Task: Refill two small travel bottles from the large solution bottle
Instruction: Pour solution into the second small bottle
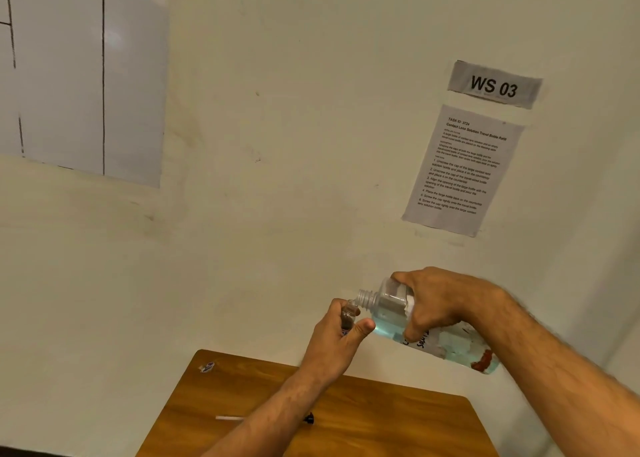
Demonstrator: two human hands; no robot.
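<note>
Pouring: right hand (436, 304) grips tilted large solution bottle (391, 313), neck touching small travel bottle (347, 316) gripped in left hand (334, 335) above bench (398, 418). Best tipped slowly, mouths aligned.

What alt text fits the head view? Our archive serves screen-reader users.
The right hand tips an uncapped large solution bottle toward a small travel bottle gripped by the left hand, above a wooden table.

Large bottle (408, 313): clear, pale blue liquid; table (398, 418): brown woodgrain.
</note>
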